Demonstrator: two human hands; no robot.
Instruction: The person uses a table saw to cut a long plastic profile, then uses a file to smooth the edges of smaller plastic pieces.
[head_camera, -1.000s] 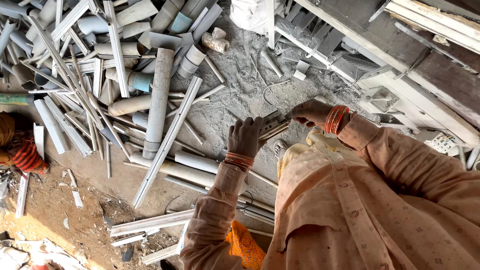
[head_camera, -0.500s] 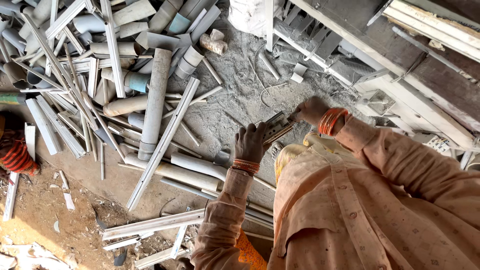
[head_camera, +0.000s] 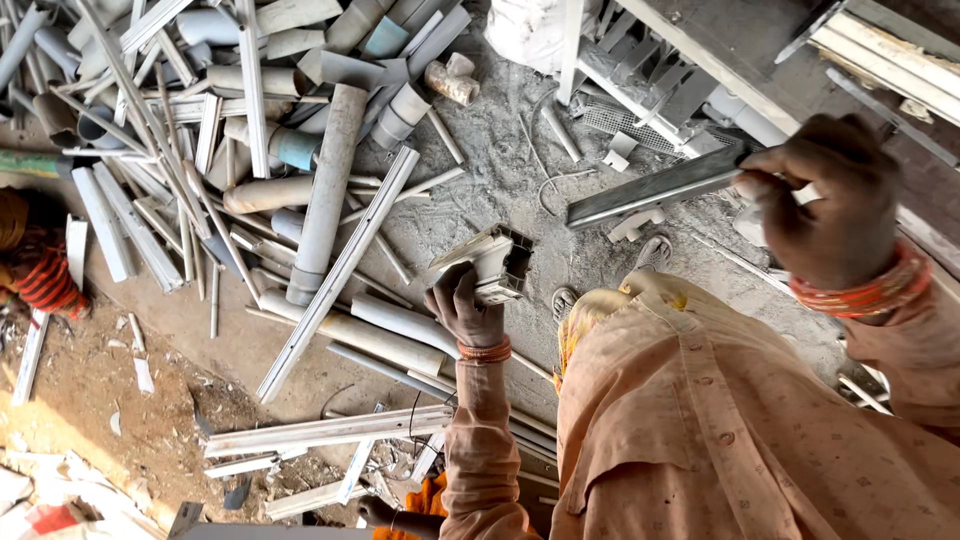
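Grey dust covers the concrete floor (head_camera: 500, 190) beneath a person in a peach shirt (head_camera: 720, 440), seen from above amid a sprawl of cut plastic pipes (head_camera: 326, 190) and flat white strips (head_camera: 335, 270) lying well to the left of both hands. A long grey pipe lies upright in the frame among them, with a white strip crossing diagonally just beside it, its lower end near the left wrist. More strips (head_camera: 325, 432) lie flat below and left of the left hand, beside its sleeve.

The right hand (head_camera: 825, 205), orange bangles (head_camera: 860, 292) at the wrist, is closed around one end of a flat grey bar (head_camera: 655, 188), which runs out leftward and slightly down from the fingers, held above the floor. The left hand (head_camera: 465, 310), with a thinner orange band at its wrist, is closed on a small boxy white fitting (head_camera: 495, 262), thumb and fingers wrapped about its lower side; the fitting's open dark face turns towards the right hand. Bar and fitting are apart, the bar's free end above and to the right of the fitting.

A short tan pipe joint (head_camera: 452, 80) lies on the floor well above the left hand. At the far left edge, a figure in orange striped cloth (head_camera: 40, 275) is partly visible.
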